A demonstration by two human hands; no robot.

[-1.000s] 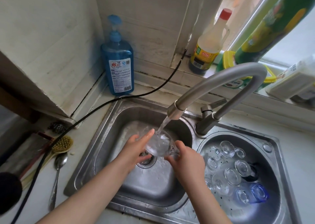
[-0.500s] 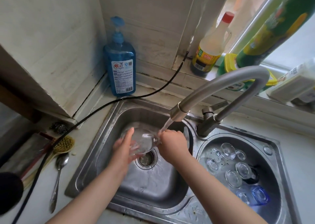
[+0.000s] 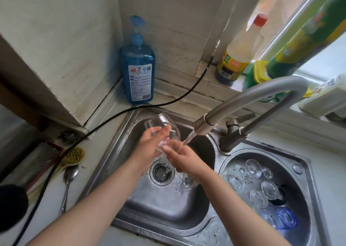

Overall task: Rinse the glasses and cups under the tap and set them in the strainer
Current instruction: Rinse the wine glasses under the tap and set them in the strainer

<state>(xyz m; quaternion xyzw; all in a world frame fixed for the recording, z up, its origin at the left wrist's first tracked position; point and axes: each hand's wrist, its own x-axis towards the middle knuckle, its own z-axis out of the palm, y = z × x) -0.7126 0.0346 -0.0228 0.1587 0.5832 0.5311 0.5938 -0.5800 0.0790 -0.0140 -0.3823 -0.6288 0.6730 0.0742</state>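
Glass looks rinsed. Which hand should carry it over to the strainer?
Probably right. The right hand is nearer the strainer, in the right-hand bowl, and already touches the glass. The left hand, which grips the glass, would have to cross the tap stream.

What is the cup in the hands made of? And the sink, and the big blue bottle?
The cup looks like clear glass: you see the sink straight through it. The sink looks like brushed steel, grey with dull streaky shine. The blue bottle seems see-through plastic with a pump top, though tinted glass can't be ruled out.
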